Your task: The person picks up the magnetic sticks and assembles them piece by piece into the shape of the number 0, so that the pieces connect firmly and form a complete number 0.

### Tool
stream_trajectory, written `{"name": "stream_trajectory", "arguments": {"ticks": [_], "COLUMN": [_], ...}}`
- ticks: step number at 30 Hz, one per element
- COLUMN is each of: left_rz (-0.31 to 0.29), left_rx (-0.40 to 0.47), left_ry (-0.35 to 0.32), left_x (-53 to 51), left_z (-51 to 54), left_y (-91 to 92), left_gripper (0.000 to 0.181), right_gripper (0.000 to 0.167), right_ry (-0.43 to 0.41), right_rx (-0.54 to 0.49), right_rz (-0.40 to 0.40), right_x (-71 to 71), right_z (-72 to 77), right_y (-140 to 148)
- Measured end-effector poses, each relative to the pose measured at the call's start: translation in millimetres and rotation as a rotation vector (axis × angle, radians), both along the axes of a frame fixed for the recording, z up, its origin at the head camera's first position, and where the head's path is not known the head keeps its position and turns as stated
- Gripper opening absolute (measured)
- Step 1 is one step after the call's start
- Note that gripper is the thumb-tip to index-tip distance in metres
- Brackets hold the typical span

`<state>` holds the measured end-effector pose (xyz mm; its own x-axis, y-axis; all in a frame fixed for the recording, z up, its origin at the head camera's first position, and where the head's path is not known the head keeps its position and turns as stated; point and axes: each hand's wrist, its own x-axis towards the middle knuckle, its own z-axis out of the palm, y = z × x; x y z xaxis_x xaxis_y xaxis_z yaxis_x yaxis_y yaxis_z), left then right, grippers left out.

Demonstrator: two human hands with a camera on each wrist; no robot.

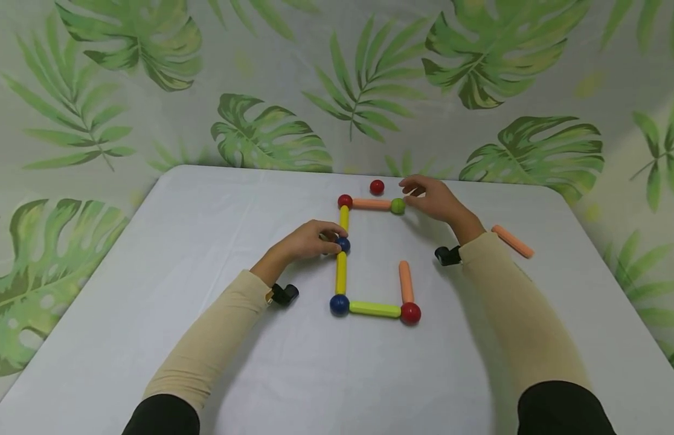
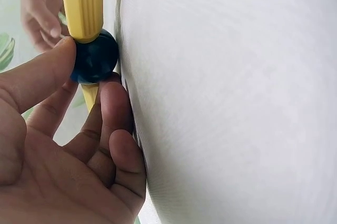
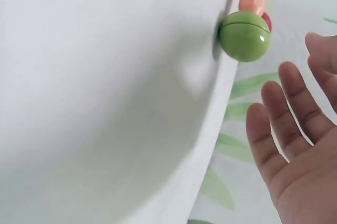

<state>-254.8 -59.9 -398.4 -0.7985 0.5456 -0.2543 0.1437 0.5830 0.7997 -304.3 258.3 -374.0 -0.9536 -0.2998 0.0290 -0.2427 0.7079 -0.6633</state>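
My left hand (image 1: 308, 240) pinches a dark blue ball (image 2: 96, 58) between thumb and fingers. An upper yellow rod (image 1: 344, 219) and a lower yellow rod (image 1: 341, 273) meet at that ball. From a red corner ball (image 1: 345, 201), an orange rod (image 1: 372, 205) runs right to a green ball (image 3: 245, 37). Just right of the green ball is my right hand (image 1: 436, 199), its fingers loosely extended and holding nothing; the right wrist view shows them apart from the ball. Below, a second blue ball (image 1: 339, 305) joins a lime rod (image 1: 375, 309) to another red ball (image 1: 410, 313).
An orange rod (image 1: 406, 281) points away from the lower red ball. Behind the top rod lies a loose red ball (image 1: 377, 187). Another orange rod (image 1: 513, 241) rests beside the right forearm. The white table (image 1: 250, 374) ends at a leaf-patterned backdrop (image 1: 272, 133).
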Motion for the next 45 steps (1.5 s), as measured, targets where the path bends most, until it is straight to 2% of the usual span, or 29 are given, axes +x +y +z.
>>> {"name": "stream_trajectory", "arguments": {"ticks": [5, 9, 17, 20, 26, 28, 30, 33, 37, 45], "left_rz": [0.003, 0.002, -0.023, -0.024, -0.009, -0.01, -0.011, -0.009, -0.001, 0.003], "left_rx": [0.008, 0.012, 0.018, 0.017, 0.013, 0.014, 0.01, 0.007, 0.015, 0.011], "left_ry": [-0.006, -0.005, 0.005, 0.002, 0.009, 0.009, 0.003, -0.009, -0.007, -0.003], "left_x": [0.6, 1.1, 1.1, 1.2, -0.6, -0.9, -0.9, -0.2, 0.5, 0.6], "left_z": [-0.9, 0.2, 1.1, 0.4, 0.3, 0.6, 0.3, -0.5, -0.9, 0.2], "left_y": [-2.2, -2.8, -1.0, -1.3, -1.7, -1.7, -1.6, -2.2, -2.2, -1.3], "left_gripper": [0.036, 0.036, 0.036, 0.036, 0.036, 0.036, 0.037, 0.037, 0.036, 0.036], "right_gripper": [0.045, 0.048, 0.049, 0.051, 0.055, 0.055, 0.052, 0.047, 0.048, 0.045], "right_ry": [-0.002, -0.006, -0.041, -0.056, -0.08, -0.091, -0.105, -0.125, -0.144, -0.135], "right_rx": [-0.052, -0.091, -0.082, -0.013, 0.215, 0.25, 0.224, 0.125, 0.025, 0.038], "right_rz": [-0.017, -0.017, -0.024, -0.014, 0.013, 0.008, -0.017, -0.047, -0.06, -0.074], "right_x": [-17.1, -27.4, -35.6, -38.7, -47.7, -48.7, -48.1, -46.3, -44.4, -47.7], "right_z": [-0.5, -6.3, -18.3, -18.4, -19.5, -20.5, -21.4, -21.6, -22.5, -23.4], "right_y": [-14, -21, -24, -29, -35, -36, -36, -36, -34, -34]}}
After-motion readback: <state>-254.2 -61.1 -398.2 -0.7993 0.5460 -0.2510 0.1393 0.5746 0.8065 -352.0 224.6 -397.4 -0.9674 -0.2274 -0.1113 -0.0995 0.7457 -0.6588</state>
